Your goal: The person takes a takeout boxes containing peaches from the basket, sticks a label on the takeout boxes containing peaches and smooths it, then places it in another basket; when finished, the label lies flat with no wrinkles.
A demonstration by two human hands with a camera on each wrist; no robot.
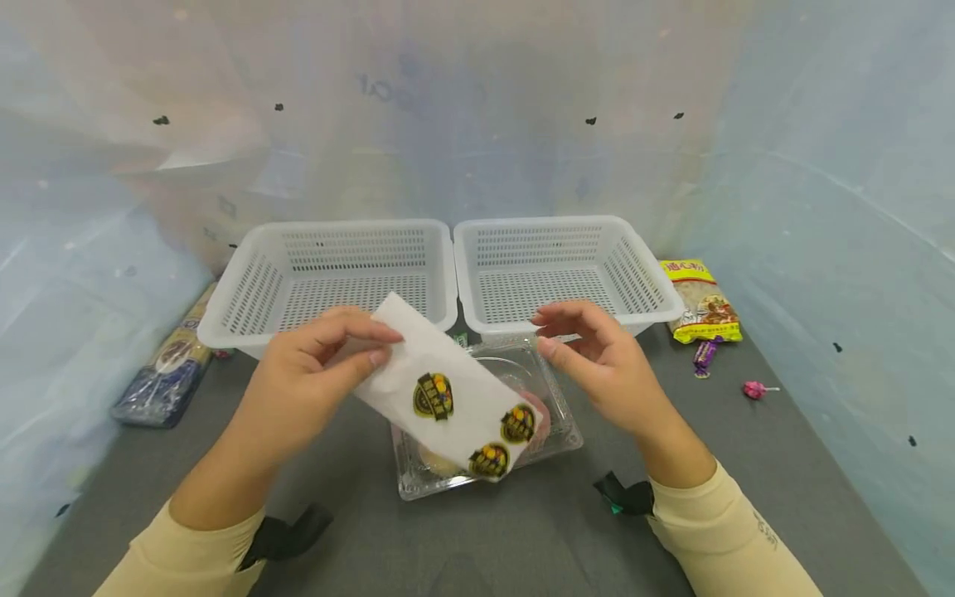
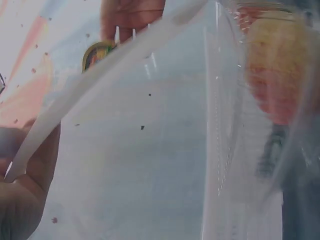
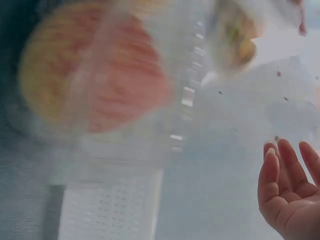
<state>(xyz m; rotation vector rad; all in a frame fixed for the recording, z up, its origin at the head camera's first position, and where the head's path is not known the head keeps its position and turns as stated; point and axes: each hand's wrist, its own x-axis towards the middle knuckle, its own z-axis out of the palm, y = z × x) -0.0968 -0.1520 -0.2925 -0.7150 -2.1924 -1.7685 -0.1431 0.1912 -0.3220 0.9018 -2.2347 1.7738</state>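
Note:
My left hand (image 1: pixel 298 381) pinches the upper left end of a white paper sheet (image 1: pixel 406 352) between thumb and fingers. Round black-and-gold emblems with fruit are printed on it. The sheet hangs slanted over a clear plastic box (image 1: pixel 563 414) and hides much of it. Inside the box is a reddish-yellow apple (image 3: pixel 120 75), seen through the plastic, with a paler round thing (image 1: pixel 438 464) at its front left. To the right of the sheet, my right hand (image 1: pixel 608 369) is held above the box's right side, fingers loosely bent and holding nothing.
Two white baskets, left (image 1: pixel 257 319) and right (image 1: pixel 649 303), stand side by side behind the box. At the right lie a yellow food bag (image 1: pixel 697 303), a purple-wrapped candy (image 1: pixel 705 356) and a pink lollipop (image 1: pixel 755 390). A long package (image 1: pixel 167 369) lies at the left.

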